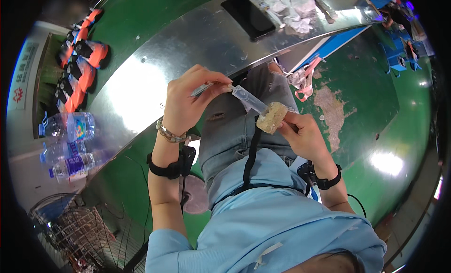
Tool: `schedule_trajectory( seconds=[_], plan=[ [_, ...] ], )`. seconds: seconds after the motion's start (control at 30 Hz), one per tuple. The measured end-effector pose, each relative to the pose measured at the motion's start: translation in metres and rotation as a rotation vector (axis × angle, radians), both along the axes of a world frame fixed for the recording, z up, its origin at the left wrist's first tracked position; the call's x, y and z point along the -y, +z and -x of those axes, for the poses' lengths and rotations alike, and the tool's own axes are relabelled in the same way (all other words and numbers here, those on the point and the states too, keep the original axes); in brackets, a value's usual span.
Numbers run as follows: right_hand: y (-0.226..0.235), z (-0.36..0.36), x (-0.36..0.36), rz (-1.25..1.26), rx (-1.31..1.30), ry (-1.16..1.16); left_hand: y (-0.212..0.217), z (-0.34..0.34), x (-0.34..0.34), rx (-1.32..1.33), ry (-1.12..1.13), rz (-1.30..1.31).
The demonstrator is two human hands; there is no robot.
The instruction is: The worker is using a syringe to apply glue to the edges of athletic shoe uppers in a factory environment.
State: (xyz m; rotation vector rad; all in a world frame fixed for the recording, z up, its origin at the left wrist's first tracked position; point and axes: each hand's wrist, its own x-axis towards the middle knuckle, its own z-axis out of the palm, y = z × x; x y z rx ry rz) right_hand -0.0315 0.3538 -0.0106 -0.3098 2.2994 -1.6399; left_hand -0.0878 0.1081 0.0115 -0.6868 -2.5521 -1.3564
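My left hand (pixel 190 94) is closed in a pinch at the upper end of a clear, tube-like plastic piece (pixel 249 100). A silvery flat strip (pixel 201 89) also shows between its fingers; its kind is unclear. The plastic piece slants down to the right, and its lower end meets a yellowish, porous, sponge-like block (pixel 271 118). My right hand (pixel 300 129) grips this block from the right, thumb and fingers at its edge. Both hands are above my lap, in front of the metal table's near edge.
On the shiny metal table (pixel 188 42) lie a black phone (pixel 248 16) and crumpled white tissues (pixel 293 12). Several plastic bottles (pixel 70 150) stand at the left, beyond them orange-and-black shoes (pixel 84 68). A wire basket (pixel 80 226) sits at lower left, a pink-strapped item (pixel 305 82) below the table.
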Motion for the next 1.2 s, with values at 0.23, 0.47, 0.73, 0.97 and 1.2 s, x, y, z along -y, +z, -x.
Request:
schedule_trajectory(
  seconds=[0.23, 0.47, 0.73, 0.97, 1.2],
  plan=[
    [-0.003, -0.004, 0.001, -0.007, -0.045, 0.011, -0.006, -0.001, 0.006, -0.093, -0.012, -0.091],
    [-0.003, -0.002, 0.000, -0.050, 0.010, 0.002, 0.005, -0.002, 0.005, -0.155, -0.032, 0.056],
    [0.000, -0.002, 0.001, -0.104, -0.063, 0.048, 0.013, 0.001, 0.016, 0.167, -0.172, 0.100],
    [-0.004, 0.005, 0.019, -0.101, -0.154, -0.003, -0.036, -0.010, 0.009, 0.797, 0.114, -0.960],
    [-0.007, 0.003, 0.020, -0.122, -0.008, -0.065, -0.032, -0.011, -0.041, 0.579, 0.208, -1.103]
  ],
)
